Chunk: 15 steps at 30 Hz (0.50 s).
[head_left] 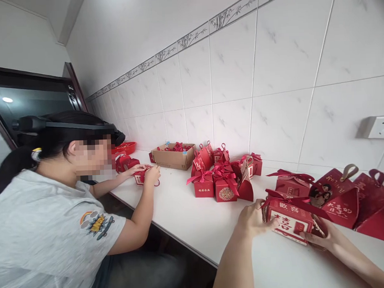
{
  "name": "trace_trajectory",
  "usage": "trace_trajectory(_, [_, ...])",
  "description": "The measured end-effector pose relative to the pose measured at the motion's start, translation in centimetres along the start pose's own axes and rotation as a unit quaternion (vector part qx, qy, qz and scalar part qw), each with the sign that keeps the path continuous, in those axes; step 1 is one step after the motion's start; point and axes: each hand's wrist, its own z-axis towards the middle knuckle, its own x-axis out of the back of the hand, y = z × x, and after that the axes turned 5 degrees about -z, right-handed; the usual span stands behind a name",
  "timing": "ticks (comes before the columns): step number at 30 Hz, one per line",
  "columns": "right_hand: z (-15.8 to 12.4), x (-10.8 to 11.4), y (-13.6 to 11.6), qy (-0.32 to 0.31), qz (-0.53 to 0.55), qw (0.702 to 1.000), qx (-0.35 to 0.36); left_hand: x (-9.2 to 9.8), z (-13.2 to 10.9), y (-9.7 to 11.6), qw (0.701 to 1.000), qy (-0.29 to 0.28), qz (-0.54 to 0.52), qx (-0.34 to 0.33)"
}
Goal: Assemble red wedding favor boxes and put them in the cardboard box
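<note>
A red gift box [289, 220] with a ribbon bow on top and a white panel with red characters on its front is held between my two hands above the white table. My left hand [256, 219] grips its left end, the thumb lying across the front. At the right end my right hand [324, 236] is wrapped round the box, with its thumb on the lower front. A brown patterned piece shows beside the right fingers. Right behind the held box stands another red box with a bow [291, 186], and pointed red boxes [335, 198] with loop handles stand to its right.
Several red boxes with bows [225, 185] stand mid-table by the tiled wall. Farther back are a cardboard box [173, 158] of red items and a red basket [127, 147]. At the left a person in a grey shirt [56, 232] handles a small red box [139, 177].
</note>
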Motion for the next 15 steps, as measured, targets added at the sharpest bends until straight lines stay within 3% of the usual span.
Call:
trace_trajectory(4, [0.8, 0.9, 1.3, -0.057, 0.043, 0.997, -0.015, 0.6, 0.2, 0.5, 1.000, 0.009, -0.014, 0.026])
trace_trajectory(8, [0.7, 1.1, 1.0, -0.122, 0.026, 0.992, 0.003, 1.1, 0.1, 0.6, 0.998, 0.016, -0.043, 0.037])
trace_trajectory(15, [-1.8, 0.7, -0.7, -0.129, 0.046, 0.990, -0.016, 1.7, -0.6, 0.1, 0.998, -0.016, -0.052, 0.022])
